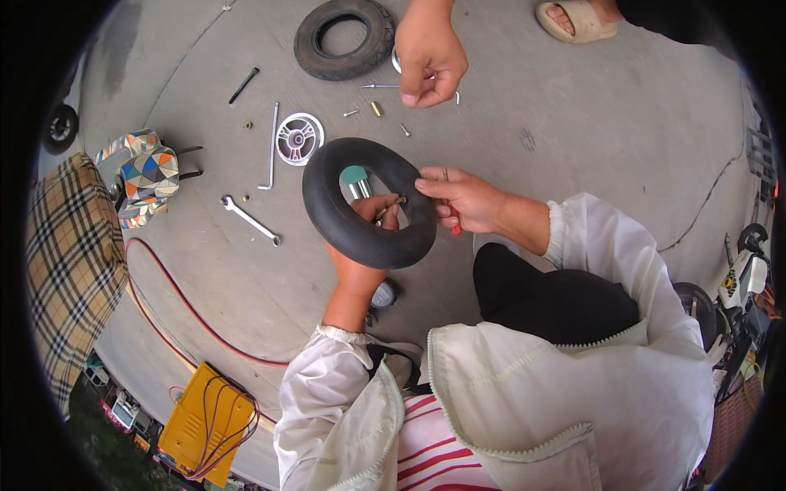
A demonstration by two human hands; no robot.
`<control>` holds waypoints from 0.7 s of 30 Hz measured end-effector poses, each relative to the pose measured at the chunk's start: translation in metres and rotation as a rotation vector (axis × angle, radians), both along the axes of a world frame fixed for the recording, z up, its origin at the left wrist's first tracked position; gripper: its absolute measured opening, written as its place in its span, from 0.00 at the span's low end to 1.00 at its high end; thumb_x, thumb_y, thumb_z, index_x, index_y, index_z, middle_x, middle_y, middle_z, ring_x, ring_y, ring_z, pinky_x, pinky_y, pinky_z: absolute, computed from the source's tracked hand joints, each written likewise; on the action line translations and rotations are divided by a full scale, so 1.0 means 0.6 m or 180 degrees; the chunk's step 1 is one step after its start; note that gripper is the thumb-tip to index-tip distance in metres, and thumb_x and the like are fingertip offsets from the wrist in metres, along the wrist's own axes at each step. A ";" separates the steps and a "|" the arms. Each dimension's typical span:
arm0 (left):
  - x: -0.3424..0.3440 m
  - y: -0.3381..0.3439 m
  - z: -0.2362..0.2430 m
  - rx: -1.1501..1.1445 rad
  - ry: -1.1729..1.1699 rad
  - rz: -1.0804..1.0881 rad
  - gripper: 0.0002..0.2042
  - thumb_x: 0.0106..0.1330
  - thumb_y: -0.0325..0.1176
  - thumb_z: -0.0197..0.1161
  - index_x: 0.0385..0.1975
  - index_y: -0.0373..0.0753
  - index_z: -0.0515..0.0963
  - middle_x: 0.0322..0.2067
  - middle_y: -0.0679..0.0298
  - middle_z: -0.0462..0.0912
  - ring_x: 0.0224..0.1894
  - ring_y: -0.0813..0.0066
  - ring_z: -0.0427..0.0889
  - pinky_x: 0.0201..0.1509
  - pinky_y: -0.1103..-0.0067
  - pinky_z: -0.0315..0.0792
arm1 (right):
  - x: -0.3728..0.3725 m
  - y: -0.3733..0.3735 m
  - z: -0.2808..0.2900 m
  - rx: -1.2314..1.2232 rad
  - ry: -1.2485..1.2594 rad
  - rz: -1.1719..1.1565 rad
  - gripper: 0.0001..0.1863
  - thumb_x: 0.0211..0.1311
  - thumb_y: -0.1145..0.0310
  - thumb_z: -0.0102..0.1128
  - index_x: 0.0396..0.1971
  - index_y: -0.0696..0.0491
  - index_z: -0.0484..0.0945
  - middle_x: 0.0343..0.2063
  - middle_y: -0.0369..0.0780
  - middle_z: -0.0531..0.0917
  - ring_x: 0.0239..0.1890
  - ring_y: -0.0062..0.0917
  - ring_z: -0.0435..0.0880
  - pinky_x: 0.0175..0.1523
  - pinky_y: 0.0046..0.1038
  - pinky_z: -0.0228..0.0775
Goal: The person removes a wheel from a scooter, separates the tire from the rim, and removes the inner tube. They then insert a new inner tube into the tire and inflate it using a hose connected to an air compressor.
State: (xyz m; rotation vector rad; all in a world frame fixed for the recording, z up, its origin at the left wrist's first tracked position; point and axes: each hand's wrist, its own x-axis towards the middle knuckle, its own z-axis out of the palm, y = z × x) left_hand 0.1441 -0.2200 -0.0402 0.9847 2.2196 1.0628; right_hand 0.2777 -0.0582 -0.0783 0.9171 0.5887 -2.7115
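Observation:
A black, rounded inner tube (326, 200) is held up in front of me. My left hand (354, 267) comes from below, partly hidden behind the tube. Its fingers pass through the hole and pinch the metal valve stem (399, 200) on the inner side. My right hand (473, 200) grips the tube's right side, thumb on top and the other fingers partly hidden. A small red piece (456, 227) shows beneath those fingers; its kind is unclear. Through the tube's hole appears a green-topped object with a shiny metal part (357, 182), lying beyond.
Another person's hand (430, 61) reaches in at the top, near a black tyre (308, 47). On the concrete lie a silver wheel rim (300, 139), a wrench (250, 221), an L-shaped bar (272, 147) and a brass sleeve (377, 108). A red hose (188, 307) curves at left.

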 end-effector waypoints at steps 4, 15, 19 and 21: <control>0.005 0.004 0.005 0.0127 -0.0094 0.0072 0.07 0.63 0.31 0.70 0.39 0.39 0.84 0.33 0.61 0.84 0.33 0.71 0.82 0.38 0.76 0.75 | -0.009 0.005 0.010 -0.0048 0.0135 -0.0003 0.08 0.75 0.58 0.54 0.41 0.47 0.74 0.23 0.25 0.71 0.18 0.09 0.61 0.20 0.16 0.51; 0.014 0.001 -0.011 -0.0148 -0.0350 0.0342 0.07 0.64 0.36 0.70 0.37 0.41 0.86 0.31 0.64 0.86 0.32 0.71 0.84 0.37 0.74 0.75 | 0.006 -0.005 0.008 -0.0143 -0.0040 -0.0102 0.12 0.74 0.54 0.55 0.38 0.47 0.76 0.23 0.27 0.74 0.19 0.12 0.63 0.20 0.18 0.53; 0.013 0.006 -0.016 -0.0223 -0.0094 0.0450 0.08 0.64 0.36 0.70 0.38 0.42 0.85 0.31 0.64 0.86 0.34 0.68 0.85 0.38 0.73 0.75 | 0.013 -0.013 0.008 -0.0595 -0.0005 -0.0053 0.16 0.73 0.48 0.54 0.37 0.46 0.77 0.25 0.30 0.76 0.20 0.14 0.63 0.22 0.19 0.53; 0.011 0.008 -0.015 -0.0284 0.0022 0.0434 0.08 0.64 0.36 0.69 0.39 0.42 0.85 0.32 0.63 0.86 0.35 0.66 0.85 0.39 0.72 0.75 | 0.016 -0.014 0.017 -0.0804 0.0004 0.0001 0.18 0.72 0.46 0.54 0.37 0.46 0.77 0.27 0.30 0.78 0.21 0.14 0.63 0.22 0.19 0.53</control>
